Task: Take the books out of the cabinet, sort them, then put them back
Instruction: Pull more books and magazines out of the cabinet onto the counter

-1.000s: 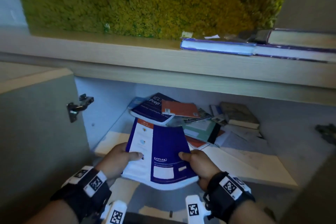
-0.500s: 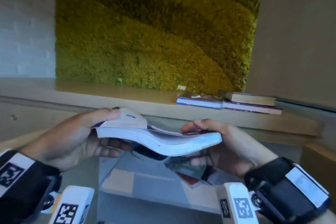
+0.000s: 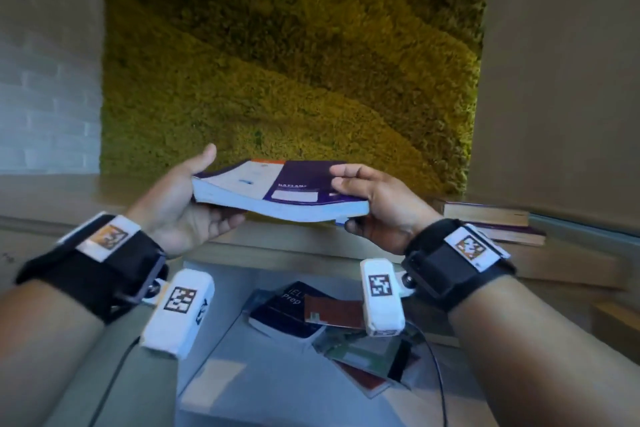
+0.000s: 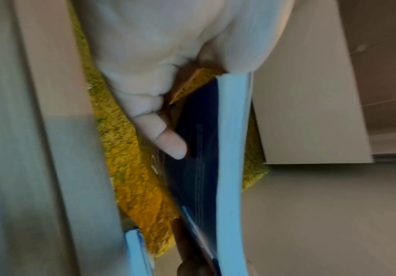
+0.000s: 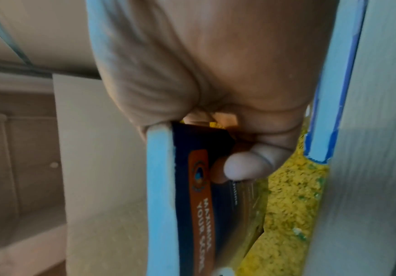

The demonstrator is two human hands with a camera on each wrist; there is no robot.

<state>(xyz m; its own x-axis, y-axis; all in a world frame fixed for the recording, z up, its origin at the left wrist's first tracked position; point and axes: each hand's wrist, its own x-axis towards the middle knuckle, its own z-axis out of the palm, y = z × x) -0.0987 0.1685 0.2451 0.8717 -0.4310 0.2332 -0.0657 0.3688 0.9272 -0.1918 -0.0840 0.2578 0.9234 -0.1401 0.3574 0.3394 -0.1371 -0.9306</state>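
Note:
A thick purple and white paperback book [image 3: 277, 191] lies flat in the air, level with the cabinet top [image 3: 277, 241]. My left hand [image 3: 180, 198] holds its left end, fingers under it and thumb above the edge. My right hand [image 3: 377, 198] grips its right end, thumb on the cover. In the left wrist view a fingertip [image 4: 170, 145] presses the dark cover beside the book's pale page edge [image 4: 232, 168]. The right wrist view shows a curled finger [image 5: 246, 168] against the book [image 5: 161, 196]. Several more books [image 3: 287, 314] lie in a loose heap inside the open cabinet below.
Two books [image 3: 485, 217] lie stacked on the cabinet top at the right. A yellow-green moss wall panel [image 3: 277, 80] rises behind the ledge. White brick wall stands at the left, a plain beige wall at the right. A thin black cable [image 3: 438, 374] hangs near my right forearm.
Both hands have lifted the purple and white book out of the cabinet up to the height of the cabinet top. It now lies flatter, with its cover facing up.

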